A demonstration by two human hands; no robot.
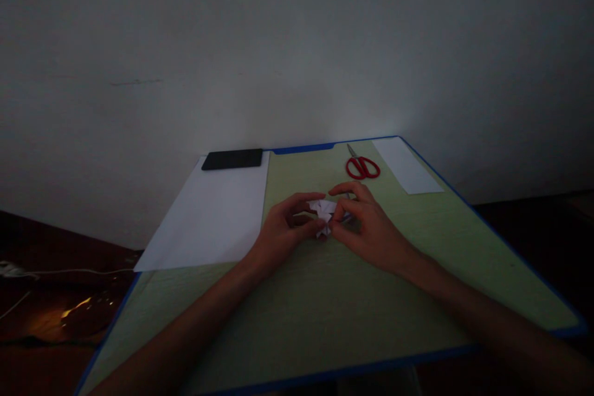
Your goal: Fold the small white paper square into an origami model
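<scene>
A small folded piece of white paper (325, 208) is held between my two hands above the middle of the table. My left hand (290, 220) grips its left side, thumb at the near edge and fingers behind. From the other side, my right hand (364, 219) pinches the paper with thumb and index finger, its other fingers curled over the far side. Parts of the paper are hidden by the fingers, so its full shape cannot be made out. Just beyond my right hand lies a pair of scissors (362, 167) with red handles, blades pointing away.
The pale green table (297, 309) has a blue edge and stands against a grey wall. At left lies a large white sheet (208, 216) with a flat black object (232, 159) on its far end. A white paper strip (408, 167) is at the far right. A cable (88, 271) runs beyond the left edge.
</scene>
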